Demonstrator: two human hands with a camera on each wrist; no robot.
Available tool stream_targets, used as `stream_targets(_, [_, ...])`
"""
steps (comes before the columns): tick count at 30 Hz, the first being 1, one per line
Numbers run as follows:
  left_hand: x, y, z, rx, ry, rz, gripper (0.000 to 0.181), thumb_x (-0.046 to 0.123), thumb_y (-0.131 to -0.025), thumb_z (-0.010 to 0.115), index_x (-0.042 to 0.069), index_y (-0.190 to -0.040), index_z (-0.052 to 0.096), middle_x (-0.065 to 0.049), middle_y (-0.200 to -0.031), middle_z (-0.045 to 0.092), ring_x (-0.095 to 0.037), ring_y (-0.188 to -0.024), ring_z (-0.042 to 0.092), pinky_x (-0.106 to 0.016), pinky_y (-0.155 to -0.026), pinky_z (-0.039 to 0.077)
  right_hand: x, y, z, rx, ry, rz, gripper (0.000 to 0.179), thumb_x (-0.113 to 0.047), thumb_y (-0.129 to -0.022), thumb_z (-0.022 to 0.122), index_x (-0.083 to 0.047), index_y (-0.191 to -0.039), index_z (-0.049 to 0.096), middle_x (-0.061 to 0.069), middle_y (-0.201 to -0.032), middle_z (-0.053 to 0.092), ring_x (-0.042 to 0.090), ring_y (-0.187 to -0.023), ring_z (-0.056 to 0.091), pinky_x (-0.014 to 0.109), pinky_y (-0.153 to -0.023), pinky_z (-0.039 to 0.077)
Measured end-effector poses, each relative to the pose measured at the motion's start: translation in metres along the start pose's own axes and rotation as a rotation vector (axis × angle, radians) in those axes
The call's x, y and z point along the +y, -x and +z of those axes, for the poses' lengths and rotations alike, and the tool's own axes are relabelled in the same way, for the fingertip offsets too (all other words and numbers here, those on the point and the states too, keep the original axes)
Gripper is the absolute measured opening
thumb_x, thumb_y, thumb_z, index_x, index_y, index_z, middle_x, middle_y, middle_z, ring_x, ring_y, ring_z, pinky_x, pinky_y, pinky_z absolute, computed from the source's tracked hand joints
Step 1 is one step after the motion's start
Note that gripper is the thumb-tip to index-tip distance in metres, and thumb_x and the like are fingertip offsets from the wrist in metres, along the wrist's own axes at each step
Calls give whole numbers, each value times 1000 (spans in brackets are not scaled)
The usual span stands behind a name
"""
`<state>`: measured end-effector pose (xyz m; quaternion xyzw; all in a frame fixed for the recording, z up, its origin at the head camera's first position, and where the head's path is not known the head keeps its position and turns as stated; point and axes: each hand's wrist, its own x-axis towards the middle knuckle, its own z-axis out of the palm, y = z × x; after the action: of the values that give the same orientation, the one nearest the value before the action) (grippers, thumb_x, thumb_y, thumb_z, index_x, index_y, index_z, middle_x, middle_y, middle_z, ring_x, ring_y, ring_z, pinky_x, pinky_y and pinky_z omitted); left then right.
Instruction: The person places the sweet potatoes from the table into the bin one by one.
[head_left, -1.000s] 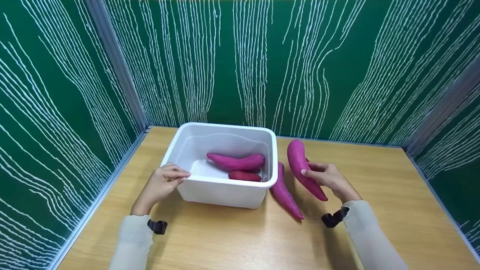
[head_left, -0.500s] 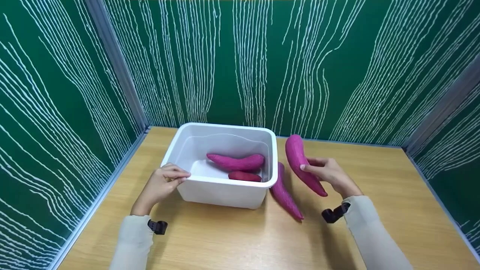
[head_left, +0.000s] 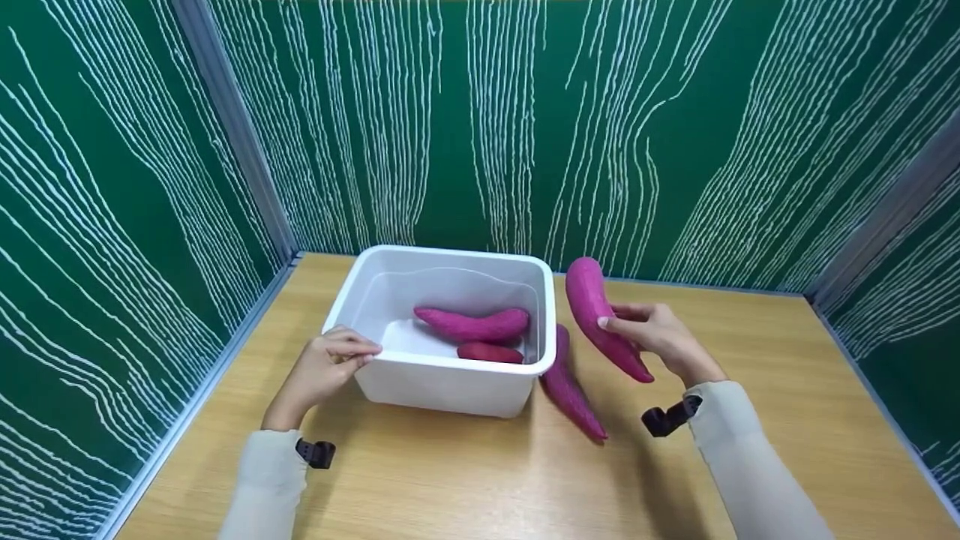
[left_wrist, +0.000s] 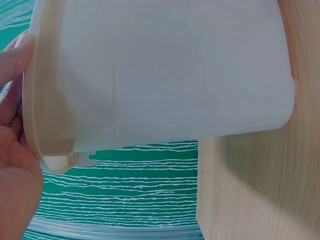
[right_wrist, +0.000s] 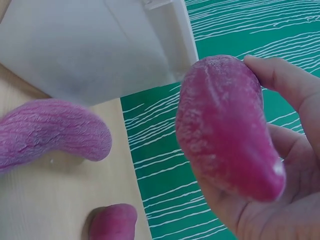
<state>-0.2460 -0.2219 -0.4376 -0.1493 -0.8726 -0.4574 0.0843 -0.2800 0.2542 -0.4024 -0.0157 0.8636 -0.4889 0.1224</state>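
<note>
My right hand [head_left: 664, 337] holds a long magenta sweet potato [head_left: 592, 300] above the table, to the right of a white plastic bin [head_left: 442, 390]. In the right wrist view, thumb and fingers grip this sweet potato [right_wrist: 225, 125] from the side, its tapered end towards the palm. My left hand [head_left: 326, 367] pinches the bin's near left rim; the left wrist view shows the fingers [left_wrist: 15, 57] at that rim. Inside the bin lie a magenta sweet potato [head_left: 472, 324] and a redder one [head_left: 489, 352], partly hidden by the front wall.
Another sweet potato [head_left: 574, 394] lies on the wooden table [head_left: 465, 480] against the bin's right side. The right wrist view also shows a reddish rounded end [right_wrist: 115, 222] on the table. Green panels with white lines [head_left: 495, 127] stand around the table.
My right hand has lifted the magenta sweet potato higher and moved it slightly left, towards the bin. The left hand and bin have stayed put.
</note>
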Motion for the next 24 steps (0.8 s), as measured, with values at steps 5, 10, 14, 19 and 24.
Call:
stream_targets(5, [-1,0,0,3,-2,17,21,-1,-83,70,15,-95,78,0,-95,70,-15,-97,59,-32,-92,46,-6,-1,1,-1,-19,-24,75,-50,-84,68,-4,-139,48,17,-120,64,19,-91,63,27,-76,52])
stream_targets(10, [-1,0,0,4,2,26,20,0,-83,71,14,-94,78,1,-94,70,-15,-96,58,-32,-93,46,-14,0,1,-1,-29,-43,73,-47,-86,68,-2,-140,47,17,-121,64,16,-89,63,27,-77,53])
stream_targets(14, [-2,0,0,0,0,19,21,-1,-83,70,15,-94,78,1,-94,70,-16,-96,57,-38,-96,45,-20,-1,2,3,-33,-46,70,-47,-85,68,-4,-138,50,15,-116,66,16,-86,63,26,-72,53])
stream_targets(19, [-2,0,-1,-6,6,14,20,-1,-83,70,13,-95,78,0,-94,70,-17,-97,58,-41,-97,44,-26,-2,3,-5,-39,-53,68,-47,-85,68,-7,-137,52,10,-109,68,16,-83,63,26,-68,52])
stream_targets(24, [-1,0,-1,-7,-4,7,18,0,-84,70,11,-96,78,0,-95,70,-16,-97,57,-37,-95,46,-33,-3,3,-21,-50,-68,68,-44,-86,68,-7,-139,50,12,-113,66,16,-89,63,26,-74,53])
